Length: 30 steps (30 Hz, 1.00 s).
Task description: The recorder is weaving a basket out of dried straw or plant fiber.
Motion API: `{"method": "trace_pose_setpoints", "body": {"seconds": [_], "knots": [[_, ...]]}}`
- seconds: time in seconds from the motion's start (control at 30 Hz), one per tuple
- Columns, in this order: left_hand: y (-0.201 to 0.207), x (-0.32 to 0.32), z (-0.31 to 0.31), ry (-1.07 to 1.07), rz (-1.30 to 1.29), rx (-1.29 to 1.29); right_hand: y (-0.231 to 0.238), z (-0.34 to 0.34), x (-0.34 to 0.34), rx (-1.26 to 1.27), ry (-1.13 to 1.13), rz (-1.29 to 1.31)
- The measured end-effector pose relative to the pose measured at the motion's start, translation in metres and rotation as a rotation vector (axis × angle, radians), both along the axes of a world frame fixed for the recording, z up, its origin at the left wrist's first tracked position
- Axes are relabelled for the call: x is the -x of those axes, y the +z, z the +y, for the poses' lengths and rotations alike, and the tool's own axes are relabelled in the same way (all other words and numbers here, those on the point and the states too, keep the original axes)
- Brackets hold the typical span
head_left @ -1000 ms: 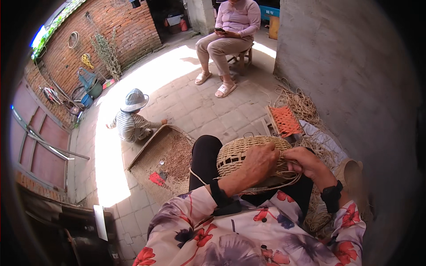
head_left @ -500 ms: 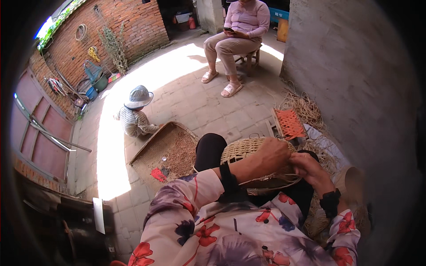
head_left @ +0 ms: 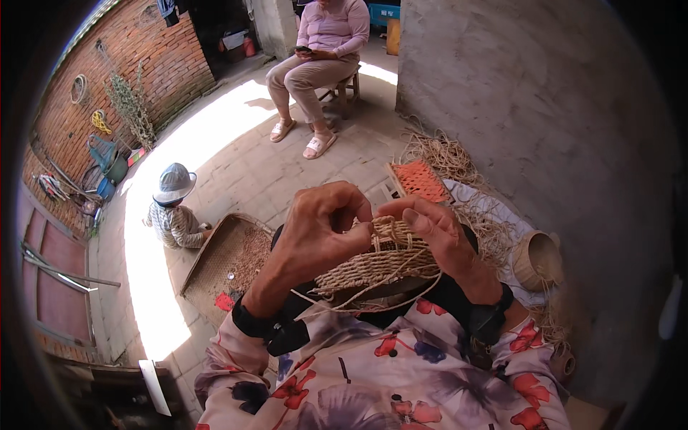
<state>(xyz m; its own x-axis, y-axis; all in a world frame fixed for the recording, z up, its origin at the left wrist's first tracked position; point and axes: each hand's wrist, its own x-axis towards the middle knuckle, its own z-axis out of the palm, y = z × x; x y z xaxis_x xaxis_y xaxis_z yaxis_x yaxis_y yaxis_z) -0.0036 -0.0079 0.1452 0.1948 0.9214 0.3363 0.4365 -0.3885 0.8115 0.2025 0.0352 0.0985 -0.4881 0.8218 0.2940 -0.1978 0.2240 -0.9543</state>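
A woven basket [head_left: 373, 266] of pale twisted straw cord lies across my lap, with loose strands trailing at its near side. Over its upper rim, my left hand [head_left: 322, 222] is closed, thumb and forefinger pinched together; what sits between the fingertips is too small to make out. Close by on the right, my right hand [head_left: 441, 236] curves over the basket's rim, its fingers bent and its thumb against the weave. Only a small gap parts the fingertips of the two hands.
Left of my knees lies a scoop-shaped wicker tray [head_left: 208, 261] of brown bits, a person in a bucket hat [head_left: 174, 183] crouching beside it. Another person [head_left: 322, 64] sits ahead with a phone. An orange-webbed stool [head_left: 419, 180], straw cord [head_left: 441, 154] and a round basket [head_left: 527, 261] line the right wall.
My left hand has drawn back leftward from beside my right hand, and both hands are now at the basket's upper rim. The whole view has swung right.
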Motion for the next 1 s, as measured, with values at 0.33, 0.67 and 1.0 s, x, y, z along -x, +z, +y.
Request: {"method": "trace_pose_setpoints", "body": {"seconds": [0.33, 0.67, 1.0], "knots": [[-0.078, -0.003, -0.007, 0.004, -0.359, 0.148, -0.014, -0.006, -0.024, -0.323, -0.076, -0.336], [-0.125, -0.011, 0.000, 0.206, 0.320, -0.251, -0.038, -0.001, -0.004, -0.974, -0.254, -0.896], [-0.146, -0.020, -0.005, 0.234, 0.345, -0.373, -0.058, 0.003, 0.009, -0.847, -0.183, -0.922]]}}
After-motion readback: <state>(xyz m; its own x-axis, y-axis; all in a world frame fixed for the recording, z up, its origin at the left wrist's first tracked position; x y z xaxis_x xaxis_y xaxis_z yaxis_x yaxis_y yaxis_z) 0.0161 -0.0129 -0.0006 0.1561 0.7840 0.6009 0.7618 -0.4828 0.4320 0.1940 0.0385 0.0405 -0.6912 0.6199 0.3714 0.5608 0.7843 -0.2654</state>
